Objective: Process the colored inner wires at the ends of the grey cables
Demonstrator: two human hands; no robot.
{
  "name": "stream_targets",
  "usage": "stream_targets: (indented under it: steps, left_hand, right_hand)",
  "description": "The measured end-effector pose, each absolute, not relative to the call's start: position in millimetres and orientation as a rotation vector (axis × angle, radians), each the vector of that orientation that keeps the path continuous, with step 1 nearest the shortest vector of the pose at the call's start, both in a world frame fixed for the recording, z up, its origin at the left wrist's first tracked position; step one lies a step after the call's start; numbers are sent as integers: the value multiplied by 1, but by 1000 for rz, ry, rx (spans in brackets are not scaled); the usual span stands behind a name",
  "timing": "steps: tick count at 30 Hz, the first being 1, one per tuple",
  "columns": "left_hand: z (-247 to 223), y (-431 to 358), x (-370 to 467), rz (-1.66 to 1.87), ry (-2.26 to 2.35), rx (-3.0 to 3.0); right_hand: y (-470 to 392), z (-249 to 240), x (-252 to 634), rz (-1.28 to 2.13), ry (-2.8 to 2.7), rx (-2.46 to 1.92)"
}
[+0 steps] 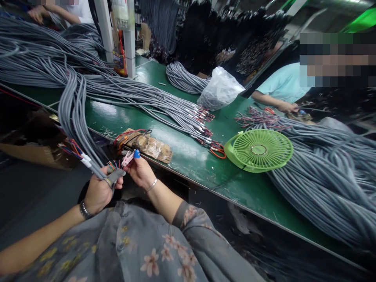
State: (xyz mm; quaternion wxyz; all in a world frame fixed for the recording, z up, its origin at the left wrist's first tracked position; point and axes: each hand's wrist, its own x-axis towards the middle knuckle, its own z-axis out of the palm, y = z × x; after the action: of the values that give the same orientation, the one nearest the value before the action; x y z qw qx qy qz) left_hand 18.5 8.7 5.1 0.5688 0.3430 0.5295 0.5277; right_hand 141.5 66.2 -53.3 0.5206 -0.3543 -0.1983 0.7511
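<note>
My left hand (101, 190) is closed around a bundle of grey cables (85, 133) at the table's front edge. A grey covering is on its thumb, and thin coloured wires (115, 164) fan out of the cable ends there. Close beside them, my right hand (142, 172) pinches a small pink-and-white piece (128, 158), whose kind is too small to tell. A blue cover sits on one fingertip of that hand. Other cable ends with white sleeves (86, 159) and bare coloured wires hang left of my left hand.
Behind my hands lies a worn wooden block (155, 148) with wires on the green table (182, 168). Long grey cables (138, 94) cross the table. A green fan (258, 150), a plastic bag (220, 88) and another cable pile (329, 176) stand rightward. A co-worker's hand (288, 107) works across the table.
</note>
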Motion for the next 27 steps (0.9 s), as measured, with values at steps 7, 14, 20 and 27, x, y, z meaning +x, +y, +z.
stream_targets:
  steps: [7, 14, 20, 27]
  left_hand:
    - [4, 8, 17, 1221, 1269, 810]
    - [1, -2, 5, 1274, 1266, 866]
    - [-2, 1, 5, 1366, 1308, 947]
    - [-4, 2, -1, 1343, 1456, 1299]
  right_hand:
    - [66, -48, 141, 1862, -390, -834]
    - [61, -39, 151, 1993, -451, -809]
    - [57, -38, 146, 1879, -459, -848]
    - [55, -52, 144, 1516, -633, -1018]
